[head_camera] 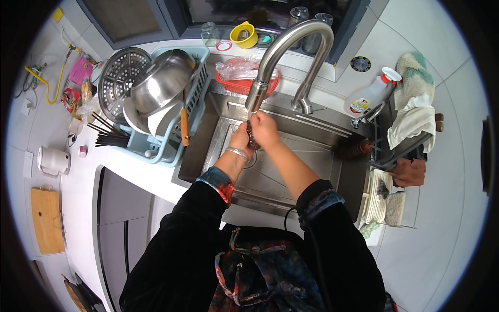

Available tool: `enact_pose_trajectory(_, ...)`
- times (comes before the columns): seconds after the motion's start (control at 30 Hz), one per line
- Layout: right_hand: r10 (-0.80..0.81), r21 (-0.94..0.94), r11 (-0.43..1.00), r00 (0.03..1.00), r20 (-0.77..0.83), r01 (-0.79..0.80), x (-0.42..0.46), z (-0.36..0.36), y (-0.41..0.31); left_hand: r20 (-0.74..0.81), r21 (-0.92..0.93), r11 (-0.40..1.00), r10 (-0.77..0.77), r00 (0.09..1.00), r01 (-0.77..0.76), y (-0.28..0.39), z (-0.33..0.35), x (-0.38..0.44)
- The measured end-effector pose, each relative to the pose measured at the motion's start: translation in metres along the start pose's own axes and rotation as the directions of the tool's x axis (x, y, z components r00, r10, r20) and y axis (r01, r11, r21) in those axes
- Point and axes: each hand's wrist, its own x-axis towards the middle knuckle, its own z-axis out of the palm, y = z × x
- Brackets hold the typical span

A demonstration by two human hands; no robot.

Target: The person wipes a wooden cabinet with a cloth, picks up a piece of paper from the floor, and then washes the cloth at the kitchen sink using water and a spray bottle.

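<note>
My left hand (pixel 240 139), with a silver bangle at the wrist, holds a dark brown, bumpy object (pixel 252 137) over the stainless steel sink (pixel 308 156). What the object is, I cannot tell. My right hand (pixel 264 129) closes over its upper right side, so much of it is hidden between the two hands. Just above them hangs the spout head of a brushed metal faucet (pixel 255 95); a short pale streak, seemingly water, runs from it onto the fingers. Below the hands a round drain (pixel 250 159) shows in part.
A light blue dish rack (pixel 200 78) with a steel bowl (pixel 163 82), a perforated steamer plate (pixel 121 82) and dark chopsticks (pixel 111 134) stands left of the sink. A red basket (pixel 237 86) sits behind it. A spray bottle (pixel 366 95) and a cloth-hung rack (pixel 407 144) are at the right.
</note>
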Motion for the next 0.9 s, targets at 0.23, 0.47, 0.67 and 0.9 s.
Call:
enact_pose_trajectory(0.23, 0.4, 0.653, 0.607, 0.884, 0.24, -0.452, -0.007, 0.001, 0.001, 0.126, -0.139, 0.987, 0.093, 0.988, -0.076, 0.018, -0.006, 0.004)
enact_pose_trajectory(0.47, -0.346, -0.075, 0.934, 0.937, 0.045, 0.349, -0.021, -0.009, -0.021, 0.059, -0.128, 0.992, 0.003, 0.998, 0.005, -0.009, -0.003, 0.0)
enact_pose_trajectory(0.67, 0.282, 0.163, 0.93, 0.922, 0.264, -0.331, 0.0, -0.009, 0.02, 0.167, 0.047, 0.999, -0.021, 0.986, 0.013, -0.015, -0.014, 0.01)
enact_pose_trajectory(0.9, 0.622, 0.559, 0.547, 0.75, 0.226, -0.622, -0.019, -0.084, 0.065, 0.385, 0.09, 0.99, -0.135, 0.913, 0.109, 0.024, -0.051, -0.035)
